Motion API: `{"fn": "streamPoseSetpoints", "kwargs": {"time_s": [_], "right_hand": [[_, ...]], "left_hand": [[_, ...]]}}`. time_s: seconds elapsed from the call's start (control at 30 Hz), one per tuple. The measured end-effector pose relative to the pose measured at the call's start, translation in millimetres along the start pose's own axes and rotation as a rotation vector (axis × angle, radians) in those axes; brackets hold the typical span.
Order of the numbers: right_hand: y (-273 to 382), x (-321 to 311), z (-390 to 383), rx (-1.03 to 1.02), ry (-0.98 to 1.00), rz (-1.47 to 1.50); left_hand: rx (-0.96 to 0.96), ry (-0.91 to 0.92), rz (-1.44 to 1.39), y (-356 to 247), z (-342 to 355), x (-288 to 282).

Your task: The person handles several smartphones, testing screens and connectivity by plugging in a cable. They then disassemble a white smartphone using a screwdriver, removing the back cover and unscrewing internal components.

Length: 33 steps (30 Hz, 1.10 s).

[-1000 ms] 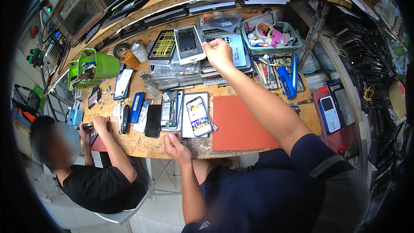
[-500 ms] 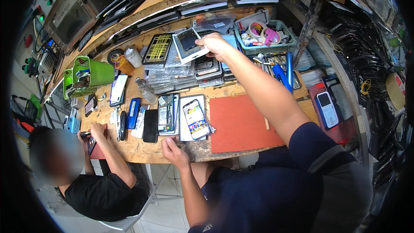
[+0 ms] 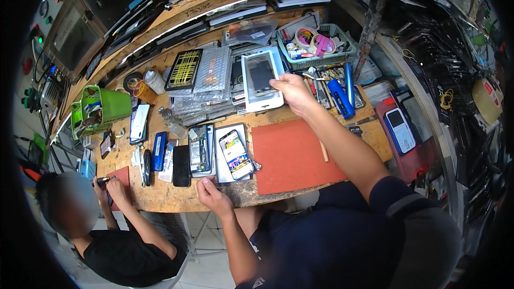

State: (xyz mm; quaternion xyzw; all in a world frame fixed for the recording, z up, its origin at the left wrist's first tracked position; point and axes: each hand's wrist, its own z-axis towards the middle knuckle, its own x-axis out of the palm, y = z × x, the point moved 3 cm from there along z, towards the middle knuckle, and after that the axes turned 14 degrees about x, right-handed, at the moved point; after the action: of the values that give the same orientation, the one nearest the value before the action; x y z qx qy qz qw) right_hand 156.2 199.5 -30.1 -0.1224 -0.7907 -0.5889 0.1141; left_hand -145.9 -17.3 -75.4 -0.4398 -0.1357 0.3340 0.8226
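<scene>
Right hand (image 3: 294, 95): grip clamped on near right edge of flat white box (image 3: 259, 77) with dark panel, thumb over panel. Box at far side of surface (image 3: 166, 198), right of bubble-wrap packets (image 3: 210, 75) (contact underneath: cannot tell). Long axis runs near-far, far end slightly left. Left hand (image 3: 215, 197): fingers curled together, near lit phone (image 3: 235, 155).

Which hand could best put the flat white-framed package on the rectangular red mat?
Probably right: the right grip holds the package near the mat; the left grip is away from it.
</scene>
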Motion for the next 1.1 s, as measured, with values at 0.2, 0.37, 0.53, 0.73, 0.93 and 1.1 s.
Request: {"fn": "streamPoseSetpoints", "kwargs": {"time_s": [0.2, 0.37, 0.53, 0.73, 0.93, 1.1], "right_hand": [[27, 53, 48, -0.147, -0.299, -0.477], [45, 53, 42, -0.382, -0.503, -0.915], [25, 0, -38, -0.606, -0.464, -0.784], [-25, -65, -205, -0.305, -0.374, -0.970], [-41, -71, -234, -0.492, -0.445, -1.275], [-30, -71, -213, -0.502, -0.405, -1.364]], "left_hand": [[-0.008, -0.002, 0.047, -3, -1, -6], [0.005, -0.013, 0.023, 1, -1, -8], [0.010, -0.033, 0.030, -1, 0, -7], [-0.009, -0.024, 0.014, -9, 1, -4], [0.084, -0.197, -0.058, -8, 0, -8], [0.301, -0.286, 0.001, -10, -51, -45]]}}
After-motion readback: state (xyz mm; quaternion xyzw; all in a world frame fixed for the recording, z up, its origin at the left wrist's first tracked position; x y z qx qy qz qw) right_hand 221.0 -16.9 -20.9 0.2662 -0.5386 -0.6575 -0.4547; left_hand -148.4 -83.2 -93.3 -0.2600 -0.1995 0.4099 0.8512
